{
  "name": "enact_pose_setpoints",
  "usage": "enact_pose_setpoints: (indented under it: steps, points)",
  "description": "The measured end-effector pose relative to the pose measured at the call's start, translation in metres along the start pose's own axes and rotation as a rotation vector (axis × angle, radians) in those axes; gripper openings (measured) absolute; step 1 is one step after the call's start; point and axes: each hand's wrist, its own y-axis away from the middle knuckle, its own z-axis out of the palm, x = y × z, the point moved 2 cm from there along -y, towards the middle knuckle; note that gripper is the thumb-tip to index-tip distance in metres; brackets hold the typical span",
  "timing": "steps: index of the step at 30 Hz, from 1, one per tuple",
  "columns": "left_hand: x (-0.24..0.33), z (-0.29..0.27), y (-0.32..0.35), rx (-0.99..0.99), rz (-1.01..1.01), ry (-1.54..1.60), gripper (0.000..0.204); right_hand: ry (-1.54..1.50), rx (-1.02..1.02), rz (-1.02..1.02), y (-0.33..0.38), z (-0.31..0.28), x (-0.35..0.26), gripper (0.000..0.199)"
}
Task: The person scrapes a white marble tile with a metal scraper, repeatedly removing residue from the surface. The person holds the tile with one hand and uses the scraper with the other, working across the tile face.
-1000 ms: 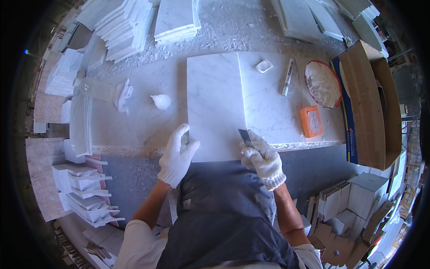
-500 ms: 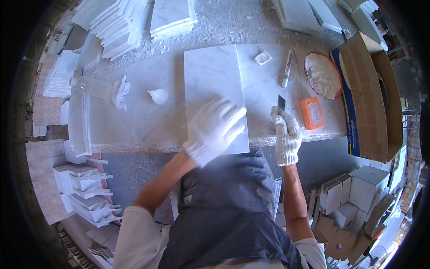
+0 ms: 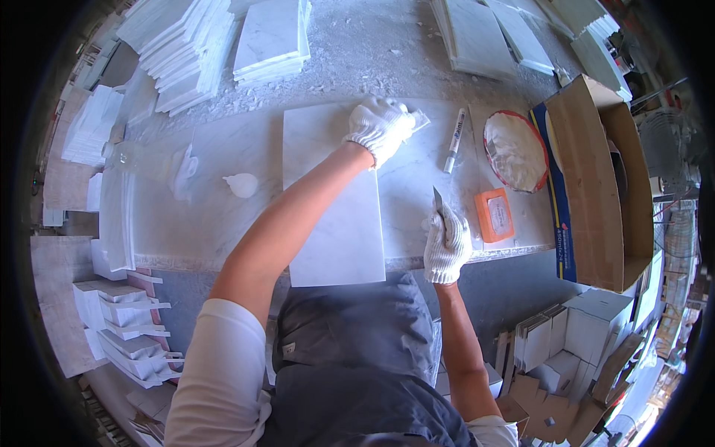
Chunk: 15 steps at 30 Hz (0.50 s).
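A white marble tile (image 3: 339, 231) with faint grey veins lies on the work surface before me, its near end reaching past the front edge. My left hand (image 3: 380, 130), in a white knitted glove, is stretched across the tile to its far right corner. Its fingers close on a small whitish block (image 3: 421, 121), partly covered by the glove. To the right of the tile, my gloved right hand (image 3: 448, 244) is closed around a small dark scraper blade (image 3: 438, 198), which points up and away from me.
Right of my hands are a marker pen (image 3: 455, 141), an orange block (image 3: 494, 214), a red-rimmed tub of white paste (image 3: 515, 151) and a cardboard box (image 3: 588, 179). A white squeeze bulb (image 3: 241, 185) and a clear bottle (image 3: 138, 160) lie left. Stacked tiles (image 3: 272, 41) stand beyond.
My left hand has moved from the middle of the tile to the far right and taken hold of the small whitish block. The right hand still holds the blade; the view has shifted.
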Motion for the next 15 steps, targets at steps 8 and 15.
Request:
enact_pose_setpoints:
  steps: [8,15]
  points:
    - [-0.052,-0.034,0.082,0.446,0.184,0.532,0.017,0.019,-0.017,0.003,0.002,0.002,0.002,0.047]
    - [-0.034,-0.039,0.144,0.297,0.178,0.096,0.021,0.03,-0.089,0.02,-0.002,0.0,-0.002,0.02]
